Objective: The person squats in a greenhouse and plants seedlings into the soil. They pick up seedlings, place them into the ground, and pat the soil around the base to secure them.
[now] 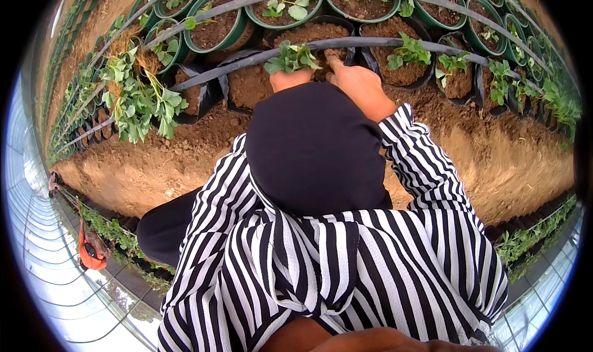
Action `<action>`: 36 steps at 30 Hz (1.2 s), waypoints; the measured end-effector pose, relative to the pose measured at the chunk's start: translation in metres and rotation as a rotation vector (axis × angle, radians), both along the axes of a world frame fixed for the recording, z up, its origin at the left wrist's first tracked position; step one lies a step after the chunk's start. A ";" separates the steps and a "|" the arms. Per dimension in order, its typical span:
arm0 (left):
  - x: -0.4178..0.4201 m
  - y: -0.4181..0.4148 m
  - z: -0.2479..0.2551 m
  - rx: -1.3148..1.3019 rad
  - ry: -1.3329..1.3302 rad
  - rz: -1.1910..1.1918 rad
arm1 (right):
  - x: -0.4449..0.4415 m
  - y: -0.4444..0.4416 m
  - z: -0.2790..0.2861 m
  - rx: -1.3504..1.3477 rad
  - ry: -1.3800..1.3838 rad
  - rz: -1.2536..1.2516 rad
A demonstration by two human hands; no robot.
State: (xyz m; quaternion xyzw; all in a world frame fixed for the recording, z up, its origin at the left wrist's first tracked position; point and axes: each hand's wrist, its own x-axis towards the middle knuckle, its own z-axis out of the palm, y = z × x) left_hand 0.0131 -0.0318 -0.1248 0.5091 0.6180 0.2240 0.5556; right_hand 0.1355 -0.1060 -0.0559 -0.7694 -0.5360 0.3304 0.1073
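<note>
My left hand (pixel 291 78) is closed around a small leafy seedling (pixel 291 58), whose leaves spread above the fingers; my knee hides part of the hand. Beside it, my right hand (pixel 359 85) reaches with a soil-covered finger into the dark soil of a black plastic grow bag (pixel 345 25). Nothing shows in the right hand, though its lower fingers are partly hidden. At the left, a bunch of bare-rooted seedlings (pixel 134 97) lies across the bags and a hose. A planted bag (pixel 405 60) stands to the right.
Dark irrigation hoses (pixel 389 41) arch over the bags. Green-rimmed pots (pixel 215 21) with seedlings stand behind them. Brown soil (pixel 491 166) lies between the rows. Another person in orange (pixel 90 250) is at the far left, near another row of plants.
</note>
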 end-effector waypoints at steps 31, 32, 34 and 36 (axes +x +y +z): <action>-0.010 0.000 0.018 0.255 0.059 -0.249 | 0.002 0.007 0.010 -0.005 0.082 0.122; -0.010 0.000 0.020 0.243 0.072 -0.250 | 0.003 0.010 0.006 0.038 0.094 0.139; -0.001 -0.002 0.039 0.127 0.112 -0.187 | 0.004 0.014 -0.006 -0.006 0.070 0.166; -0.006 -0.002 0.031 0.142 0.041 -0.198 | 0.004 0.026 -0.015 -0.119 0.011 0.154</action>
